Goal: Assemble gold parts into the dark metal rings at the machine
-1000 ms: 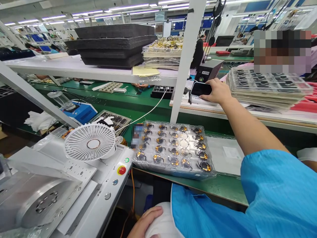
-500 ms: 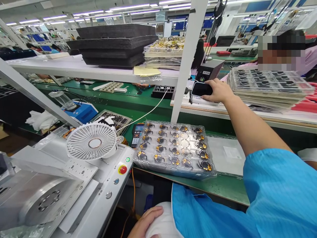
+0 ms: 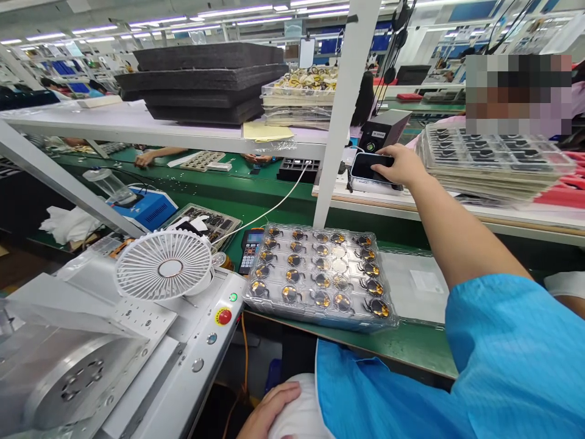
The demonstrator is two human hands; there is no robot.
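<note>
Fingers of our right hand (image 3: 404, 166) are partly spreading over the phone (image 3: 363, 164), one digit bending across its dark screen while another is reaching its far edge; nothing is visibly being pinched, and we cannot tell how firmly the skin is pressing. The phone is lying beneath and just beside those fingertips, leaning slightly on a pale block (image 3: 365, 182) on the shelf (image 3: 388, 205). For good handling, we are judging that a light, flat fingertip is serving better than a hard poke, since the phone could be sliding on its support; bracing its edge with a second finger would be steadying it. Beyond the hand, a black box (image 3: 382, 130) is standing close, so small finger movements are suiting the space. To the hand's right, a tall stack of trays (image 3: 479, 183) is rising near the wrist, and we are better off holding the elbow clear of it. Nearer to us than that hand, and lower to its left, clear trays (image 3: 315, 316) of round dark-and-orange parts are sitting on the table (image 3: 411, 345). Our left hand (image 3: 274, 407) is resting curved on white cloth (image 3: 304, 410), well apart from the phone; whether its fingers are gripping, we cannot tell.
</note>
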